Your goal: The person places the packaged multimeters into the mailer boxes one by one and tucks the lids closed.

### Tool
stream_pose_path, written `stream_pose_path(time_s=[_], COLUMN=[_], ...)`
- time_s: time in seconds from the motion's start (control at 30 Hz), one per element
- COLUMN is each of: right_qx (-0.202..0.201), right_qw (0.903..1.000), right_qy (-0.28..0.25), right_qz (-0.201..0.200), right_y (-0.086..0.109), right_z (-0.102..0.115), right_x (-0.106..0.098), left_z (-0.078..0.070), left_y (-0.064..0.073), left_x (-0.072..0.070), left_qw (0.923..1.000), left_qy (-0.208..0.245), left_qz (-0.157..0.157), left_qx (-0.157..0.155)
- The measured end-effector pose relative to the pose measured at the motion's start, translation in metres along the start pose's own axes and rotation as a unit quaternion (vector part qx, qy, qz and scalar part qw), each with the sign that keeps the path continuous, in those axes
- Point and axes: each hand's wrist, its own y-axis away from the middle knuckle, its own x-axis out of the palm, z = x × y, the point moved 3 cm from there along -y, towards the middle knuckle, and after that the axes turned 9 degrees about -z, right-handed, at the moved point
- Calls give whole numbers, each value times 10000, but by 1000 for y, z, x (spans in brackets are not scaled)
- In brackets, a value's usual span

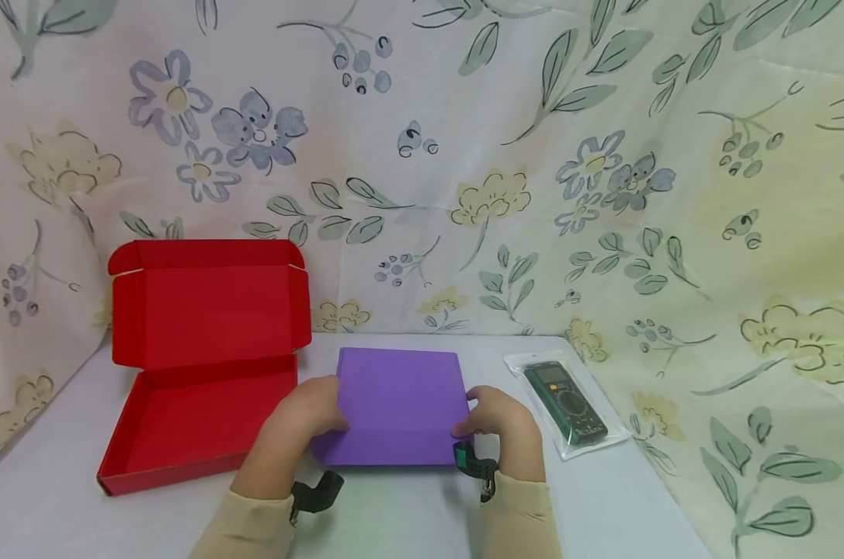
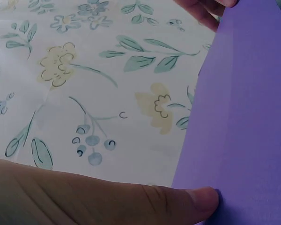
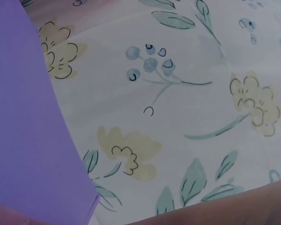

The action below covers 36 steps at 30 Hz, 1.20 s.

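A flat purple box [image 1: 402, 394] with its lid down is at the middle of the table, tilted toward me. My left hand [image 1: 307, 408] holds its left side, with the thumb on the near face. On the opposite side my right hand [image 1: 500, 413] grips the box, thumb in front and a fingertip at the edge. The left wrist view shows the left thumb [image 2: 203, 204] against the purple surface; most of the fingers are hidden behind the box. Only a bit of the right thumb [image 3: 9, 216] appears in the right wrist view.
An open red box [image 1: 205, 419] stands at the left, its lid upright at the back. A multimeter [image 1: 567, 400] in a clear plastic bag [image 1: 606, 423] lies to the right. Behind the white table [image 1: 380, 520] hangs a floral cloth [image 1: 394, 178].
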Motion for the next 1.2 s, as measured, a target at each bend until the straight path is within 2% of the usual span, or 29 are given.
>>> stream_pose_path(time_s=[0.13,0.33,0.53,0.63,0.83,0.97,1.1,1.2], right_qx=[75,38,134,93,-299,-400,-429,-476], right_qw=[9998,9992,9984,9970,9912,9876,9855,9854], right_qy=[90,161,25,87,106,21,-92,-84], right_qz=[-187,-364,-552,-767,-1283,-1521,-1637,-1630], right_y=[5,10,14,18,27,30,33,35], right_z=[2,7,7,5,-1,-10,-18,-20], right_x=[-4,-7,3,12,26,30,30,29], left_z=[-2,-3,2,8,22,27,27,26], left_y=[3,9,12,14,26,33,40,44], left_x=[-4,-6,1,7,19,30,39,43], left_qw=[9998,9995,9993,9984,9919,9855,9805,9793], left_qy=[-161,-122,26,271,847,1143,1195,1099], left_qz=[-103,-179,-221,-267,-664,-982,-1355,-1520], left_qx=[25,-235,-311,-419,-671,-779,-772,-759])
